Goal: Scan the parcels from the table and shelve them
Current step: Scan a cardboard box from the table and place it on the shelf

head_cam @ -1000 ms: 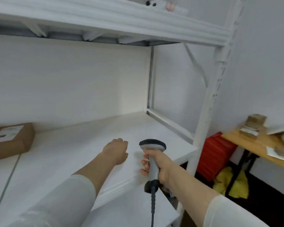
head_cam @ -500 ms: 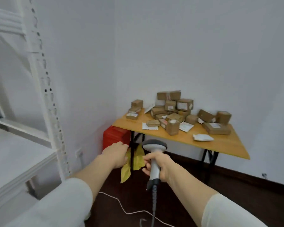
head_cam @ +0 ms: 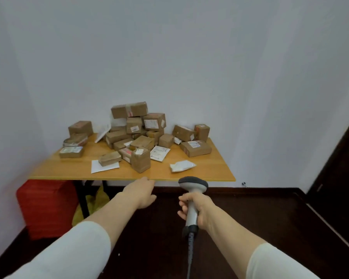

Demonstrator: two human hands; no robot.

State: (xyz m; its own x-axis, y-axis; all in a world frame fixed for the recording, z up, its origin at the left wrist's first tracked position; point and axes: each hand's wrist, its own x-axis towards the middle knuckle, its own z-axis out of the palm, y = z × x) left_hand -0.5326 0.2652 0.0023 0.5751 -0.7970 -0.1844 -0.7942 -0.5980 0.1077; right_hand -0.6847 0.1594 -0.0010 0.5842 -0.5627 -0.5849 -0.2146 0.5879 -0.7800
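Heaped on the smooth orange wooden surface [head_cam: 210, 171], against the wall: boxy brown cardboard parcels [head_cam: 141, 137], taped and labelled, among flat white mailers. Grips with the right hand [head_cam: 198, 208] a grey plastic scanner [head_cam: 192, 185], long axis upright, rounded dark head uppermost, facing the pile. Holds the left hand [head_cam: 139, 195] relaxed and empty near the surface's front edge.

FREE bare worktop [head_cam: 214, 172] strip right of the upright box [head_cam: 140, 161], only a crumpled white pouch [head_cam: 181, 165] on it | FREE front-left of upright box, flat white envelope [head_cam: 98, 169] aside | BLOCKED behind upright box: parcel pile [head_cam: 133, 125] stacked to the wall | BLOCKED far left of it: small box cluster [head_cam: 80, 127]
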